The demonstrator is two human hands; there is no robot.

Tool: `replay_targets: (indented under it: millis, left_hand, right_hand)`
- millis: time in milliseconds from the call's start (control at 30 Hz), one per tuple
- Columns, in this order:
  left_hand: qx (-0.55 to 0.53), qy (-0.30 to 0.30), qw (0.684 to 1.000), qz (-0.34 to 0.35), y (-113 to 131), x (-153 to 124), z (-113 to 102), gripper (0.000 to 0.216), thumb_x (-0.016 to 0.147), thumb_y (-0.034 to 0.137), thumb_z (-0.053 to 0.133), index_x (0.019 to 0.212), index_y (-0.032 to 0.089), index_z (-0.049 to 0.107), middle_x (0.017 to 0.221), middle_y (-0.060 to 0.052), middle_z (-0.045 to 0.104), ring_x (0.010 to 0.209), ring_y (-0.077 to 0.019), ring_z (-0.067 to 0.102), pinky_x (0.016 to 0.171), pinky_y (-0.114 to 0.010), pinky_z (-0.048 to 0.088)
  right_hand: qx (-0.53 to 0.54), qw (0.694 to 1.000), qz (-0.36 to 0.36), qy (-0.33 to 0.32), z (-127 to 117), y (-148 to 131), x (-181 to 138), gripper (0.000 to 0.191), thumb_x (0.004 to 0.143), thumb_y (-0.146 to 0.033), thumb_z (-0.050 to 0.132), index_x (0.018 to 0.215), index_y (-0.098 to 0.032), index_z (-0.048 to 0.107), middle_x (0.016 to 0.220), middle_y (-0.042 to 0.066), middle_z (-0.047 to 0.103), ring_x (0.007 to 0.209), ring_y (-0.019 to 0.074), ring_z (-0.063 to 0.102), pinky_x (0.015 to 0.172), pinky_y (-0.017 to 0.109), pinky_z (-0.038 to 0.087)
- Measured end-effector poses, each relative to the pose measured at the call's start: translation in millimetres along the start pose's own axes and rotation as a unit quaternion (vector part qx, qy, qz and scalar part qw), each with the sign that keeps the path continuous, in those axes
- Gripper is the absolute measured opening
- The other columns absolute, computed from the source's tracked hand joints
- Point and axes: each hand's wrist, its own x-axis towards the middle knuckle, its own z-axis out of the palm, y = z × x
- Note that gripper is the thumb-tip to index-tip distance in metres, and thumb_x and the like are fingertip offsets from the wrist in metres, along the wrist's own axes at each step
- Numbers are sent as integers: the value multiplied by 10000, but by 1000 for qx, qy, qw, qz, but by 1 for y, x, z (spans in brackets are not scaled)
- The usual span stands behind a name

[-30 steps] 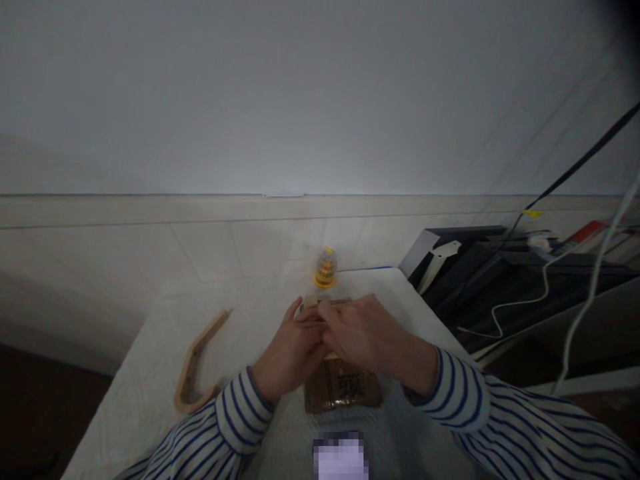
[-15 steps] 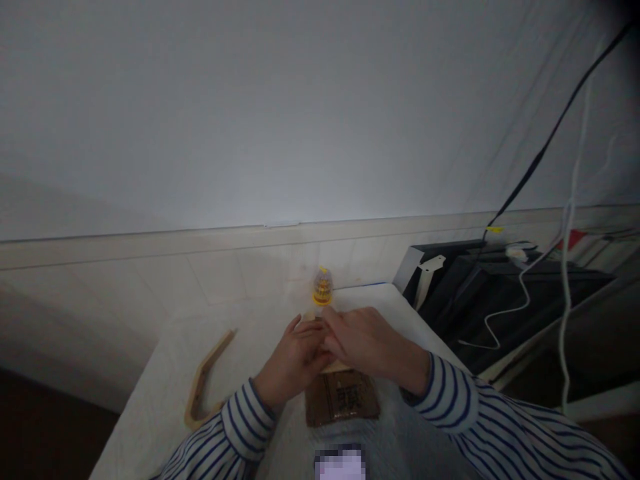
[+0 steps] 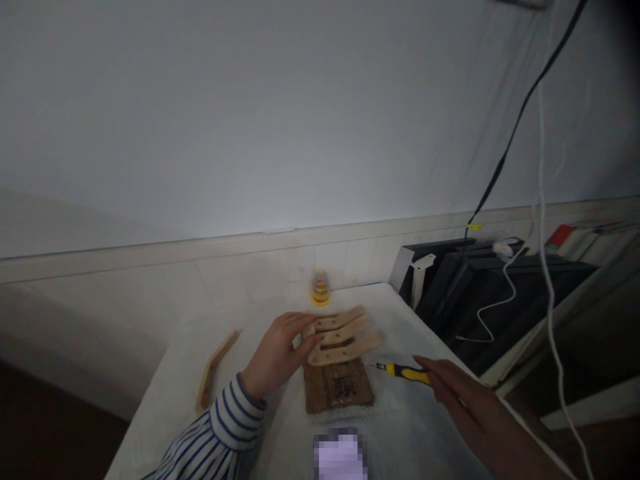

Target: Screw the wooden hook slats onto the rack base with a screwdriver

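My left hand (image 3: 280,353) grips the left end of a pale wooden piece (image 3: 337,335), made of several bent prongs with small dark holes or screws. Under its near side lies a flat brown block (image 3: 340,387) with dark printed characters, partly covered by the wood. Off to the right, my right hand (image 3: 463,397) holds a yellow-and-black screwdriver (image 3: 407,373) by the end of its handle. Its thin tip points left, toward the wooden piece, apart from it.
A bent wooden strip (image 3: 213,373) lies at the left of the white table (image 3: 165,407). A clear container with a yellow base (image 3: 321,290) stands by the wall. Dark flat panels (image 3: 480,287) and a white cable (image 3: 547,287) are on the right. A blurred-out object (image 3: 341,457) lies in front.
My right hand has moved away from the wooden piece to the right, and the screwdriver now shows in it. My left hand stays at the wood, whose prongs have come into sight.
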Motion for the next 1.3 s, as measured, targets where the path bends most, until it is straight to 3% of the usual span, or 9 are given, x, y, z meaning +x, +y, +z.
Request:
replay_targets:
  millis: [100, 267, 400, 533, 700, 800, 967, 1100, 1300]
  left_hand:
    - [24, 0, 998, -52, 4, -11, 1, 274, 864, 320, 532, 1090, 188, 612, 1054, -79, 654, 972, -207, 598, 870, -364, 471]
    - [47, 5, 992, -118, 5, -35, 9, 269, 852, 341, 525, 1041, 180, 629, 964, -74, 678, 864, -207, 629, 793, -357, 500]
    - [46, 3, 987, -155, 2, -51, 20, 290, 834, 335, 539, 1076, 194, 616, 947, -62, 682, 820, -204, 635, 753, -349, 509]
    - [32, -5, 983, -182, -1, -57, 31, 300, 813, 336, 559, 1055, 171, 621, 921, -66, 684, 796, -209, 634, 743, -354, 511]
    - [4, -8, 979, -205, -4, -55, 40, 312, 806, 323, 550, 1069, 164, 601, 927, -69, 682, 783, -207, 634, 732, -352, 511]
    - [-21, -13, 978, -207, -5, -54, 42, 346, 797, 294, 551, 1118, 168, 581, 943, -60, 682, 770, -193, 633, 721, -331, 513]
    - [-60, -13, 975, -211, -7, -53, 45, 336, 814, 261, 529, 1133, 174, 588, 920, -40, 692, 743, -176, 634, 692, -296, 517]
    - [-72, -5, 973, -219, -10, -53, 46, 304, 823, 259, 517, 1097, 171, 614, 931, -46, 689, 755, -177, 631, 703, -295, 511]
    - [-65, -3, 972, -226, -5, -52, 44, 261, 805, 261, 543, 1026, 162, 643, 911, -58, 682, 769, -182, 620, 712, -291, 487]
  right_hand:
    - [12, 997, 58, 43, 20, 23, -27, 387, 878, -412, 396, 1133, -207, 603, 1127, 100, 647, 1016, 241, 619, 894, 378, 496]
    - [-19, 993, 104, 44, 52, 33, -45, 397, 878, -383, 367, 1110, -181, 618, 1165, 111, 629, 1057, 271, 596, 929, 438, 473]
    - [-40, 996, 76, 39, 60, 35, -53, 307, 854, -349, 420, 1073, -309, 632, 1108, 70, 662, 1010, 288, 619, 875, 436, 513]
    - [-83, 996, 36, -2, 53, 39, -54, 316, 823, -351, 466, 1042, -233, 661, 1029, 80, 689, 953, 288, 640, 855, 473, 514]
    - [-39, 997, 66, -4, 32, 29, -27, 337, 841, -414, 458, 1065, -245, 646, 1082, 82, 667, 992, 273, 620, 870, 437, 489]
    - [87, 989, 96, -66, 24, 12, 8, 399, 843, -455, 457, 1096, -191, 617, 965, 107, 690, 855, 263, 655, 781, 418, 508]
    - [207, 970, 72, -100, 32, -11, 60, 414, 873, -450, 416, 1132, -165, 570, 1053, 106, 664, 906, 236, 636, 808, 385, 486]
    - [251, 957, 103, -103, 47, -15, 71, 420, 880, -457, 391, 1092, -133, 554, 986, 115, 672, 755, 209, 656, 652, 345, 520]
    - [293, 940, 146, -99, 51, -18, 80, 379, 895, -413, 363, 1076, -119, 521, 962, 127, 656, 718, 187, 642, 487, 270, 463]
